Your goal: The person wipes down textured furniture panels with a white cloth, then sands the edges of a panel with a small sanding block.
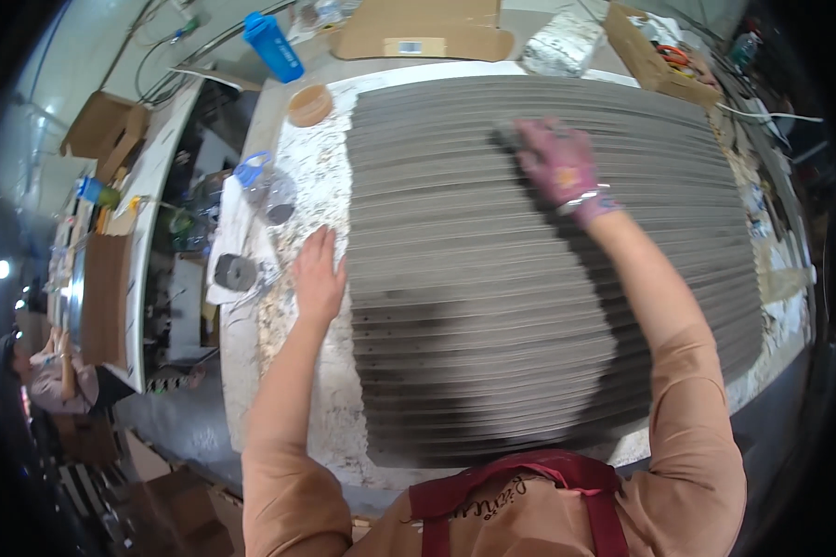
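Ribbed grey panel [529,269] is laid flat on the speckled worktop [297,186], covering most of it. Right hand [559,165], in a stained glove, is pressed on the panel's far part w/ a small dark pad [509,137] under the fingers; grip on it can't be told exactly. Left hand [318,277] is spread flat, nothing held, bracing at the panel's left edge. Risk: panel may be shifted sideways if bracing slackens; clear bottle [265,186] nr the edge could be knocked.

cluttered workshop, speckled stone bench [297,200], cardboard boxes [424,30]
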Demonstrator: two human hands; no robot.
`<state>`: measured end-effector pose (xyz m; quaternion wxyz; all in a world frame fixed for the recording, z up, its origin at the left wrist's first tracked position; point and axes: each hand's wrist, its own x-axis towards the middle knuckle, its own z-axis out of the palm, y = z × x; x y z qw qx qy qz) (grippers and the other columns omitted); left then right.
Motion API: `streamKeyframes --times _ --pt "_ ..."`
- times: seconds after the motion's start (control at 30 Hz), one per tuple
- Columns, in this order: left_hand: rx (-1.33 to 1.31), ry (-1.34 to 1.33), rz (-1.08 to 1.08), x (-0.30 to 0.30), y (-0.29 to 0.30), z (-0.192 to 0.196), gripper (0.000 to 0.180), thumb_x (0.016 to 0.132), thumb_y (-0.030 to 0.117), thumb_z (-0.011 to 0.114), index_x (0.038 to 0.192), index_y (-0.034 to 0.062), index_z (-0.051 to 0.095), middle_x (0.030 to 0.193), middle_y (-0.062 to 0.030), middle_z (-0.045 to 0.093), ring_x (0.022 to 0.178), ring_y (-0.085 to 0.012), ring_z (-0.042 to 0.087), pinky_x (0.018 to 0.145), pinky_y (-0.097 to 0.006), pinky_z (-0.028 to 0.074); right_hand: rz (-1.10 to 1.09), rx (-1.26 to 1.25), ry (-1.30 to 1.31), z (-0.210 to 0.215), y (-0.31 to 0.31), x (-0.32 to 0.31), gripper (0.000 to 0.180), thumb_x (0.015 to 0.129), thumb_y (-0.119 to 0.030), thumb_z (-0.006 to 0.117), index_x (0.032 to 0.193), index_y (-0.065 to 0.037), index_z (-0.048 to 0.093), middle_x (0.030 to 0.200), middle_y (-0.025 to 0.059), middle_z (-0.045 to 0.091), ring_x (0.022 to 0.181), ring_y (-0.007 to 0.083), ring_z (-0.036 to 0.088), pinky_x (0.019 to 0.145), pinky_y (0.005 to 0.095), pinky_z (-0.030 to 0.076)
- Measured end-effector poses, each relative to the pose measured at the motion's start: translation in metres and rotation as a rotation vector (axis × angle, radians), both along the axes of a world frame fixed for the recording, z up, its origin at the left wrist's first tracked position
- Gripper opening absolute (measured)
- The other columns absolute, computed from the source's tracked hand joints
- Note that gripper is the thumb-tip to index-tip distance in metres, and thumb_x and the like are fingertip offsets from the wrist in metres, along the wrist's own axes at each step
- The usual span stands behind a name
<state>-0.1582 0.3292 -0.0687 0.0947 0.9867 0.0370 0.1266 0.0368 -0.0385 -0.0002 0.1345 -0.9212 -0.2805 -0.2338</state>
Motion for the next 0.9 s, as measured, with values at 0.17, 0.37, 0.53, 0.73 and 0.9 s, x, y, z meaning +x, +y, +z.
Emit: streamKeyframes --times 0.17,0.37,0.53,0.73,0.9 --pt "-0.03 0.005 -0.04 0.008 -0.002 -0.001 0.051 0.091 0.024 0.054 0.14 0.0098 0.044 0.145 -0.0097 0.042 0.135 -0.0309 0.036 0.109 -0.047 0.027 0.249 0.059 0.295 -0.001 0.165 -0.04 0.04 0.084 -0.026 0.063 0.123 -0.019 0.058 0.106 0.0083 0.066 0.105 0.0286 0.061 0.093 0.043 0.041" --pt "-0.021 -0.007 -0.005 0.001 0.0 -0.007 0.054 0.09 0.021 0.056 0.141 0.0093 0.041 0.145 -0.0097 0.04 0.135 -0.031 0.034 0.107 -0.048 0.028 -0.007 -0.13 0.004 -0.016 0.068 -0.009 0.037 0.086 -0.024 0.057 0.123 -0.022 0.058 0.12 0.009 0.063 0.111 0.0327 0.059 0.084 0.0503 0.043" --pt "-0.023 -0.073 -0.018 0.003 -0.002 -0.012 0.051 0.092 0.024 0.055 0.139 0.0085 0.043 0.144 -0.0105 0.041 0.134 -0.0311 0.036 0.107 -0.048 0.027 0.165 -0.042 0.049 0.015 0.149 -0.028 0.019 0.085 -0.022 0.056 0.104 -0.018 0.061 0.106 0.0101 0.065 0.098 0.0301 0.062 0.081 0.0452 0.045" --pt "-0.048 -0.087 -0.037 0.005 0.004 -0.016 0.05 0.094 0.028 0.055 0.138 0.0074 0.045 0.143 -0.0106 0.042 0.134 -0.0303 0.036 0.108 -0.047 0.026 0.006 -0.209 0.127 -0.002 0.191 -0.027 0.026 0.089 -0.024 0.051 0.113 -0.019 0.062 0.119 0.0127 0.063 0.104 0.031 0.061 0.085 0.045 0.046" --pt "-0.065 -0.045 0.0 0.004 0.001 -0.01 0.052 0.093 0.028 0.056 0.138 0.0071 0.045 0.145 -0.0101 0.041 0.135 -0.029 0.035 0.109 -0.048 0.025 -0.022 -0.194 0.26 0.035 0.157 -0.034 0.028 0.088 -0.024 0.054 0.115 -0.019 0.062 0.103 0.0097 0.069 0.101 0.0301 0.063 0.081 0.0507 0.046"
